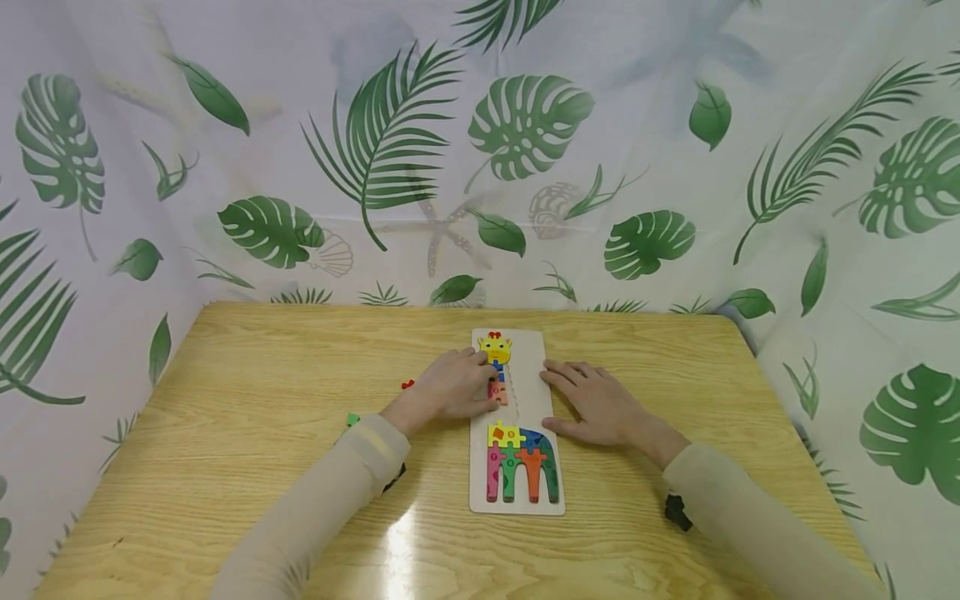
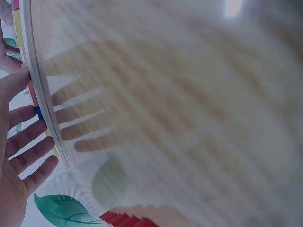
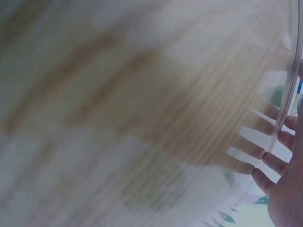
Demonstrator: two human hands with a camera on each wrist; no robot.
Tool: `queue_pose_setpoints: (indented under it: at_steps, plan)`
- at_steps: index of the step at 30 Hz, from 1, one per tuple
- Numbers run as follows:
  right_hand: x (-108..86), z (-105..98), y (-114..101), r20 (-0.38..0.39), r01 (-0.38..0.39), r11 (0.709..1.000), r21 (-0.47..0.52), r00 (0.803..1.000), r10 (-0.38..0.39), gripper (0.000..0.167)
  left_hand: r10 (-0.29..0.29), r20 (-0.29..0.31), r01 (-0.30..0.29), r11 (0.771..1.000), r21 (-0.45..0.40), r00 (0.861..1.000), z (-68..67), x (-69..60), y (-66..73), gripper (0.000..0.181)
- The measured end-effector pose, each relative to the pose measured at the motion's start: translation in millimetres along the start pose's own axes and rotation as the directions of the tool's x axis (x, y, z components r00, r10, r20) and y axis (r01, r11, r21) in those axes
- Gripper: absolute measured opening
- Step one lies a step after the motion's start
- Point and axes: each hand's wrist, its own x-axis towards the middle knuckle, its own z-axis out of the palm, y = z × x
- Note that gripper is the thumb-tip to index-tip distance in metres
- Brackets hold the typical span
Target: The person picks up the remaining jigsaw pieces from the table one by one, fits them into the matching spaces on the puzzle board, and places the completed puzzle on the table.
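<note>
A pale puzzle board [image 1: 531,383] lies upright on the table, with a yellow giraffe head [image 1: 495,348] at its top and colourful body and leg pieces [image 1: 532,458] at its lower end. The left hand [image 1: 456,385] rests its fingers on the blue and orange neck pieces [image 1: 498,390] below the head. In the left wrist view that hand [image 2: 21,156] has its fingers spread at the board's edge [image 2: 42,90]. The right hand [image 1: 596,404] touches the board's right edge with extended fingertips; the right wrist view shows this hand [image 3: 286,170] beside the edge, fingers apart.
On the wooden table [image 1: 262,375], a red piece [image 1: 407,384] and a green piece [image 1: 352,420] lie left of the board, near the left forearm. A black object [image 1: 677,512] is by the right sleeve. A leaf-patterned cloth [image 1: 420,167] hangs behind the table.
</note>
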Motion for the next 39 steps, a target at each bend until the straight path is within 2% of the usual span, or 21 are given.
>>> queue_pose_setpoints:
  at_steps: [15, 28, 39]
  plan:
    - [-0.8, -0.5, -0.1, -0.001, 0.002, 1.000, -0.002, 1.000, -0.002, 0.085, -0.015, -0.007, 0.015, 1.000, -0.004, 1.000, -1.8, -0.7, 0.9, 0.053]
    - [-0.6, 0.3, 1.4, -0.007, 0.002, 1.000, 0.001, 1.000, -0.002, 0.085, -0.024, 0.012, 0.024, 1.000, -0.010, 1.000, -3.5, -1.5, 1.2, 0.059]
    - [-0.9, 2.8, 2.3, -0.010, 0.005, 1.000, 0.008, 1.000, -0.005, 0.085, -0.019, 0.030, 0.020, 0.999, -0.033, 0.999, -3.9, -7.2, -1.1, 0.058]
